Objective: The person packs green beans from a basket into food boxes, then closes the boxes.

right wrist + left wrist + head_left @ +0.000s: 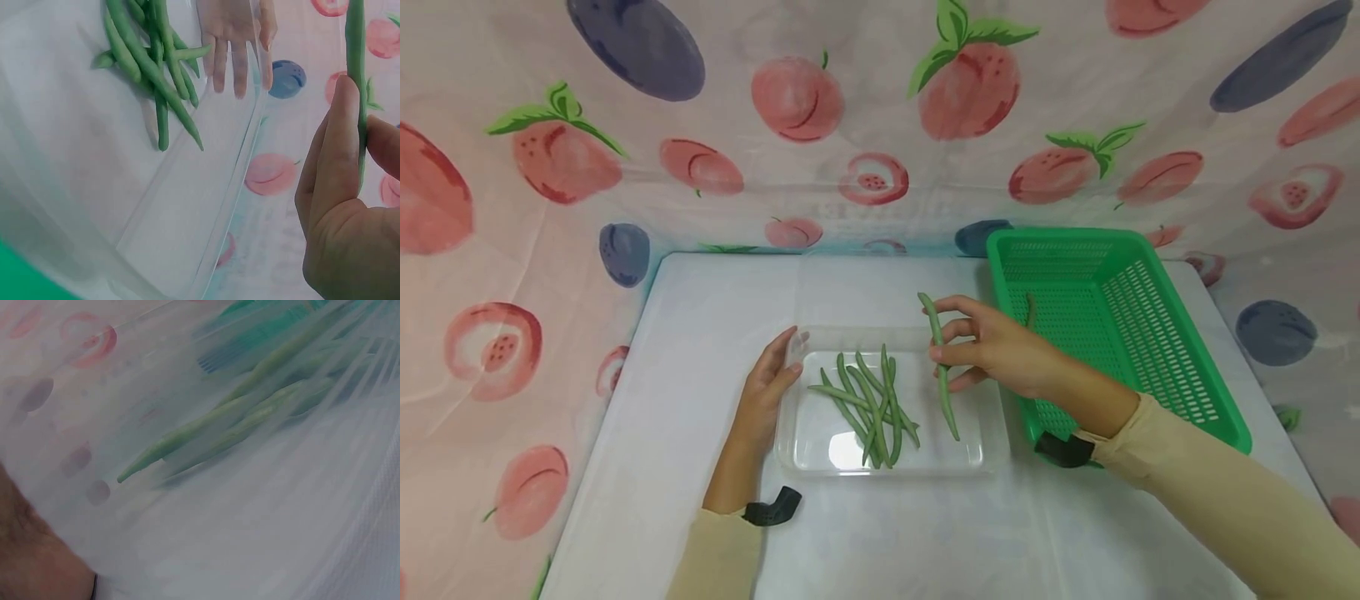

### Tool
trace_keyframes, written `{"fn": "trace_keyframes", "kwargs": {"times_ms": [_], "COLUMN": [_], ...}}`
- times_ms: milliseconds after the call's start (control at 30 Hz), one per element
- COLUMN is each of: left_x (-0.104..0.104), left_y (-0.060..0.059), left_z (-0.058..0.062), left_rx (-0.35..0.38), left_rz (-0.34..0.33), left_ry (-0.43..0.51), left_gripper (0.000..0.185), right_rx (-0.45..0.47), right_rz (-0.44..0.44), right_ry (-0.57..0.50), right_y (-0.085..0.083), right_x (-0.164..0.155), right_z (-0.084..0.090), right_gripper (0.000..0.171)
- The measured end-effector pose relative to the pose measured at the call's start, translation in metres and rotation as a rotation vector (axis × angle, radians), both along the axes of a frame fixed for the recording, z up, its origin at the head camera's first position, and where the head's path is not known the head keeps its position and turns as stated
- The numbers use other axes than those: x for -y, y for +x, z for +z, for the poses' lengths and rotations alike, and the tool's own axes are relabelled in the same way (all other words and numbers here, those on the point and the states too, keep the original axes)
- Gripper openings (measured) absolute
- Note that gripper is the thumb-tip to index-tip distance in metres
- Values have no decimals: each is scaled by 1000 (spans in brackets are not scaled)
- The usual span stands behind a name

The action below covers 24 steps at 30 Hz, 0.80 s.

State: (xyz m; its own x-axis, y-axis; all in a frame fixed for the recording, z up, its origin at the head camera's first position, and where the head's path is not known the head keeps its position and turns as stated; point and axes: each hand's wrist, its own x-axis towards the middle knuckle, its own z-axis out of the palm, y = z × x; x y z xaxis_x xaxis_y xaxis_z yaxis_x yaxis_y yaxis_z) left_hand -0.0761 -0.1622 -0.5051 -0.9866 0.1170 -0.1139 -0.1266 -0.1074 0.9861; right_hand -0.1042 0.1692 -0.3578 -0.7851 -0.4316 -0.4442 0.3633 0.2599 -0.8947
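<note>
My right hand (992, 343) pinches one long green bean (951, 405) between thumb and fingers, over the right side of a clear plastic box (895, 473). In the right wrist view this green bean (355, 40) stands nearly upright between thumb and fingertips. My left hand (765, 387) rests against the box's left wall. Seen through the wall in the right wrist view, the left hand's fingers (239, 69) look straight. A loose pile of several green beans (868, 408) lies on the box floor. The left wrist view shows green beans (187, 432) hazily through the plastic.
A green slotted basket (1187, 350) stands right of the box, partly under my right forearm. One brownish-green bean (1031, 308) lies inside it. White cloth covers the table (715, 300). A fruit-printed curtain (880, 108) hangs behind and along the sides.
</note>
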Motion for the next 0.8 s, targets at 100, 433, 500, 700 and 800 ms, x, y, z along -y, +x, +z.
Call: {"fn": "trace_keyframes", "kwargs": {"times_ms": [100,433,500,700,800], "left_x": [0,0,-1,-1,0], "left_y": [0,0,-1,0,0], "left_z": [0,-2,-1,0,0], "left_rx": [-5,2,-1,1,7], "left_rz": [1,-1,1,3,1], "left_ry": [7,14,9,18,20], "left_gripper": [55,55,55,56,56], "right_rx": [0,13,14,29,30], "right_rz": [4,27,30,52,70], "right_ry": [9,6,4,5,5], "right_y": [-1,-1,-1,0,0], "right_x": [4,8,8,7,6], "right_z": [1,1,0,-2,-3], "right_gripper": [67,66,66,63,58]}}
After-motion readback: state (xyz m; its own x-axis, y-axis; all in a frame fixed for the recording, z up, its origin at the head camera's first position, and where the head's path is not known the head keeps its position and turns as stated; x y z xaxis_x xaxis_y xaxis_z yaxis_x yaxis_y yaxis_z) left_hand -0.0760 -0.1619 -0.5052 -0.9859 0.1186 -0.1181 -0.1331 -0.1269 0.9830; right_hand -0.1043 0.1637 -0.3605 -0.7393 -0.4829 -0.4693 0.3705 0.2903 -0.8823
